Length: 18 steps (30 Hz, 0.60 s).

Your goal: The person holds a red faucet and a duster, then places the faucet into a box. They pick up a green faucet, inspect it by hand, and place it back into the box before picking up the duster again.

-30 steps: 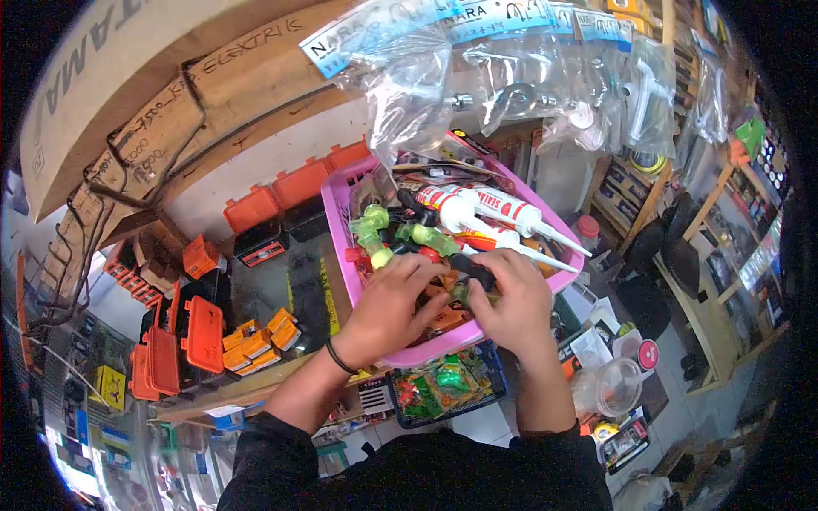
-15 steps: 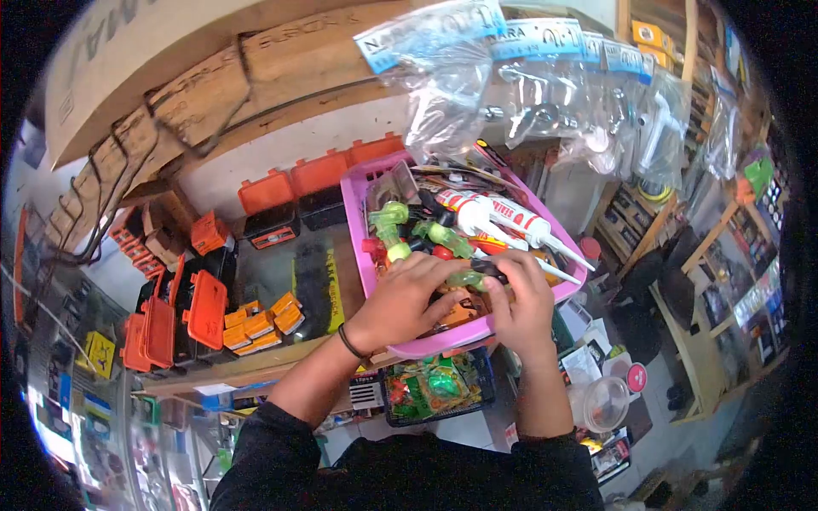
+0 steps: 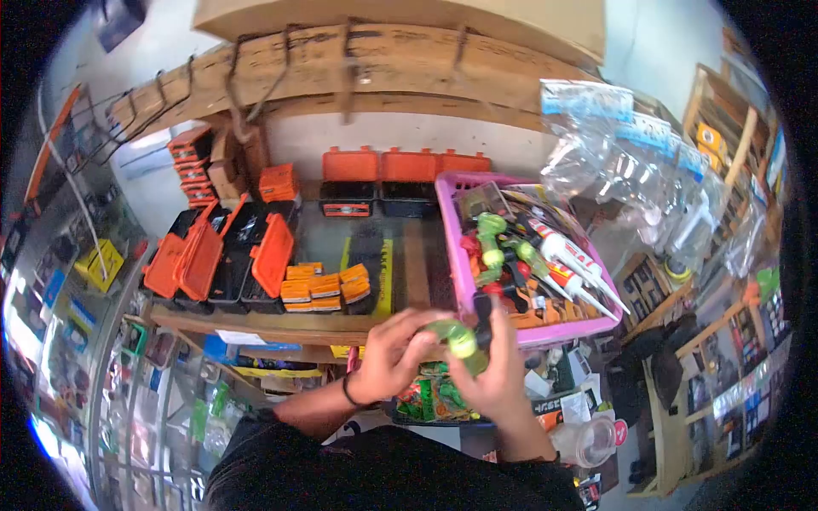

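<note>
A translucent yellow-green plastic fitting [image 3: 461, 341], tap-like in shape with a black part at its upper right, is held between my two hands in front of the basket. My left hand [image 3: 396, 358] has its fingertips closed on the fitting's left end. Thumb and fingers of my right hand [image 3: 497, 375] are closed around its right side, beside the black part. Behind them, a pink basket [image 3: 558, 335] holds similar green fittings [image 3: 490, 234], white sealant tubes [image 3: 573, 255] and small mixed parts.
Orange-lidded black boxes [image 3: 200, 260] and small orange boxes [image 3: 324, 288] sit on the shelf to the left. Plastic-bagged goods [image 3: 596, 153] hang at right. Below my hands is a dark tray of packets [image 3: 426, 400]; a clear round tub [image 3: 588, 441] stands lower right.
My hands have lifted the green fitting out from over the pink basket and brought it closer to me. The view has swung left, so the basket appears farther right.
</note>
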Each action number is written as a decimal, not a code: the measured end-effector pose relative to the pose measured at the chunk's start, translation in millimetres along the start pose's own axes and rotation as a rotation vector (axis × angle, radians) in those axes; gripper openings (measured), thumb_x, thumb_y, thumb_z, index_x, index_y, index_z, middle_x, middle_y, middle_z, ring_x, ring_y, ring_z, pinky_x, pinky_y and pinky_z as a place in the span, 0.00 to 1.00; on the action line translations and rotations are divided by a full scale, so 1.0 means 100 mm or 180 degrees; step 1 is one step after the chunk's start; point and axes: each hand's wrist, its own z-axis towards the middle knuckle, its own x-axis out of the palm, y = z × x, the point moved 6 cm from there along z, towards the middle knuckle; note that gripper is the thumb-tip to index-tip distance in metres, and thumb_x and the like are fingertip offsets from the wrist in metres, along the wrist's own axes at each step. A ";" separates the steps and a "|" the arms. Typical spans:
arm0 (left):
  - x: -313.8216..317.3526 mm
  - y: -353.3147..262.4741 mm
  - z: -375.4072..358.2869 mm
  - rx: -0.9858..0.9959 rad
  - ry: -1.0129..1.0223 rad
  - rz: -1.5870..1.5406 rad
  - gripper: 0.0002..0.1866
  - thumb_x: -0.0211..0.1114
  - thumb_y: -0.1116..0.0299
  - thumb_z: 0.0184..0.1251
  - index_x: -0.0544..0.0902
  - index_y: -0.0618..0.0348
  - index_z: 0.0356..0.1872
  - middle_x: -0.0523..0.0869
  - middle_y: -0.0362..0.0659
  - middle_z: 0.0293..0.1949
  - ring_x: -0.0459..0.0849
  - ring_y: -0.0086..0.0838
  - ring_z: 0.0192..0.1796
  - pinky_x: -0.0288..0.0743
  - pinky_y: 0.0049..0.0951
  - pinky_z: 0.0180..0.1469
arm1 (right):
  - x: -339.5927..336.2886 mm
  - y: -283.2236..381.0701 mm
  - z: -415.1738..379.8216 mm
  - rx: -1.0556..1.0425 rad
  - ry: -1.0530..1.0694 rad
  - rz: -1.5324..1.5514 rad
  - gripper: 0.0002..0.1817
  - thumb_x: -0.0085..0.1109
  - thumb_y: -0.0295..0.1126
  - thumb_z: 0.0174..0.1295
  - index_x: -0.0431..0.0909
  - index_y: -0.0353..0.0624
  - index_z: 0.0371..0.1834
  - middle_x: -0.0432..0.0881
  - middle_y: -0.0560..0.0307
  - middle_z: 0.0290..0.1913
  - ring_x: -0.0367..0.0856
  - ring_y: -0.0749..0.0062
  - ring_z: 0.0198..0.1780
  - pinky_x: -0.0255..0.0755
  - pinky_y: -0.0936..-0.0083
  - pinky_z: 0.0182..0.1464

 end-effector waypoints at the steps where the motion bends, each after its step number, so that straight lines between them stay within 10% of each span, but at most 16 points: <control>1: -0.10 0.10 -0.18 -0.0204 -0.0032 -0.0234 0.12 0.51 0.72 0.59 0.74 0.65 0.42 0.78 0.48 0.39 0.76 0.30 0.42 0.68 0.26 0.43 | 0.13 0.11 -0.01 -0.0125 0.0181 0.0013 0.38 0.58 0.38 0.47 0.51 0.24 0.55 0.65 0.34 0.48 0.66 0.44 0.50 0.64 0.64 0.49; 8: -0.34 0.91 -1.74 -0.3369 -0.0408 -0.3388 0.32 0.36 0.42 0.60 0.64 0.60 0.53 0.71 0.45 0.49 0.71 0.34 0.49 0.65 0.37 0.50 | 1.37 0.26 -0.65 0.0685 0.2511 0.1718 0.40 0.60 0.40 0.45 0.51 0.34 0.58 0.63 0.40 0.54 0.63 0.53 0.56 0.58 0.67 0.56; 11: -0.30 0.90 -1.89 -0.2672 -0.0300 -0.5763 0.36 0.36 0.37 0.57 0.63 0.58 0.53 0.71 0.45 0.50 0.71 0.37 0.50 0.64 0.39 0.50 | 1.72 0.35 -0.81 0.0563 0.2944 0.1720 0.38 0.62 0.41 0.44 0.55 0.38 0.57 0.64 0.44 0.53 0.66 0.53 0.54 0.61 0.67 0.54; 18: -0.55 1.12 -2.06 -0.3026 -0.0949 -0.5030 0.35 0.37 0.36 0.56 0.62 0.56 0.54 0.70 0.50 0.51 0.70 0.42 0.51 0.64 0.44 0.50 | 1.82 0.57 -0.62 -0.0179 0.2690 0.0630 0.34 0.58 0.46 0.46 0.59 0.50 0.58 0.60 0.50 0.53 0.70 0.55 0.48 0.70 0.65 0.44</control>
